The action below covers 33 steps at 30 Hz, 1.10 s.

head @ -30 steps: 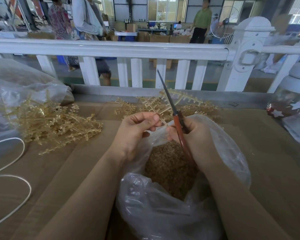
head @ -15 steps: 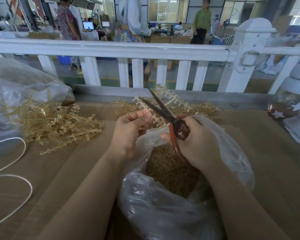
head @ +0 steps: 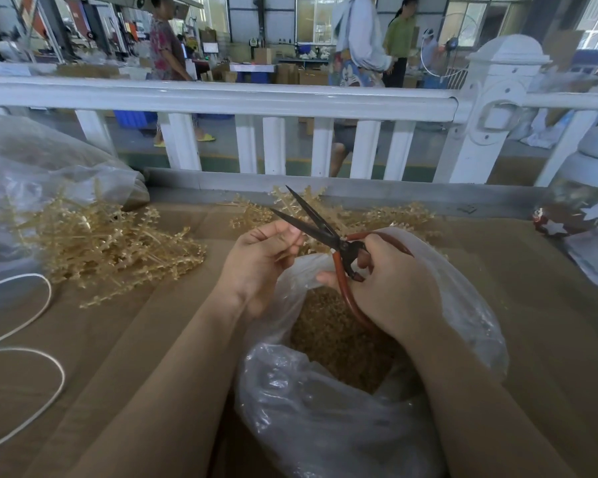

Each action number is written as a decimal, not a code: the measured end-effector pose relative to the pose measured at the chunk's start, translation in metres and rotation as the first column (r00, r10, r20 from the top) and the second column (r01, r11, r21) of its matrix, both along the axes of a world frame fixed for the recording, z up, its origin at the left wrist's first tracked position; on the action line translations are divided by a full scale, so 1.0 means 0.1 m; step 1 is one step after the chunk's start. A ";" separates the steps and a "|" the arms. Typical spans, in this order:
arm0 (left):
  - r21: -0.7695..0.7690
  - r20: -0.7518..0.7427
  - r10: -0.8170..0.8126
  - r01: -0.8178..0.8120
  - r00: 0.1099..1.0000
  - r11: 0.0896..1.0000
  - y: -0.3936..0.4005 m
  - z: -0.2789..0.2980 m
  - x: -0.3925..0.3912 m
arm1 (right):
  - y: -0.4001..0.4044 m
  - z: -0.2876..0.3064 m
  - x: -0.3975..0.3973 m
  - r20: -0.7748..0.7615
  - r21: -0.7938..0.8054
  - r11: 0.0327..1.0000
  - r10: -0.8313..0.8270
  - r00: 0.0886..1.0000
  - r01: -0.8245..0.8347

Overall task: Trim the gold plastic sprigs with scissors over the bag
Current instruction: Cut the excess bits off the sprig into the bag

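1. White railing (head: 221, 98) across the whole width, post at right; behind it, blurred figures and boxes, cut off at the top edge.
2. Brown cardboard-covered table (head: 549, 288) filling the lower picture, both sides running out of view.
3. Clear plastic bag (head: 325, 426) at centre bottom, mouth open, part-filled with gold-brown trimmings (head: 339, 339); near side cut off by the lower edge, far rim hidden behind the right hand.
4. Second clear bag (head: 32, 167) at far left, crumpled, contents hazy through the film, left part out of frame.
5. Heap of gold sprigs (head: 111, 246) on the table at left, just beside that bag; smaller heap (head: 394, 215) along the far table edge, partly hidden behind the hands and scissors.
6. White cord loops (head: 49, 339) at lower left, cut off by the edge.
7. Jar with star marks (head: 584, 215) at far right, only partly in view, contents unclear.
8. Right hand (head: 394, 288) over the bag mouth, fingers curled through and round the red handles of the scissors (head: 325, 232); blades apart, pointing up and away.
9. Left hand (head: 259, 260) above the bag's left rim, fingertips pinched together just beside the lower blade; held sprig (head: 290, 238) barely visible, too thin and blurred to trace.
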<state>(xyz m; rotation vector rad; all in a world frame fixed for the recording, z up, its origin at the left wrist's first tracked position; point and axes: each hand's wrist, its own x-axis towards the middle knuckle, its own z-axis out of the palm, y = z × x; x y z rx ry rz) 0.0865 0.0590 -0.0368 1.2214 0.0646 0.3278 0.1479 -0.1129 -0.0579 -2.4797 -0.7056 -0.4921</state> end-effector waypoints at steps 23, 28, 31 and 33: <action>-0.097 -0.011 -0.056 0.055 0.998 0.994 0.08 -0.03 0.02 | -0.01 0.03 -0.09 0.208 0.059 0.998 -0.023 0.978 0.011; -0.107 -0.005 -0.057 0.056 0.998 0.993 0.08 -0.03 0.02 | 0.00 0.00 -0.06 0.213 0.088 0.996 -0.007 0.977 -0.012; -0.095 -0.012 -0.053 0.052 0.999 0.994 0.09 -0.04 0.03 | 0.01 -0.01 -0.01 0.161 0.065 0.998 -0.022 0.987 0.011; -0.093 -0.019 -0.050 0.048 0.999 0.994 0.09 -0.05 0.04 | 0.01 -0.04 0.00 0.149 0.064 0.998 -0.020 0.989 0.010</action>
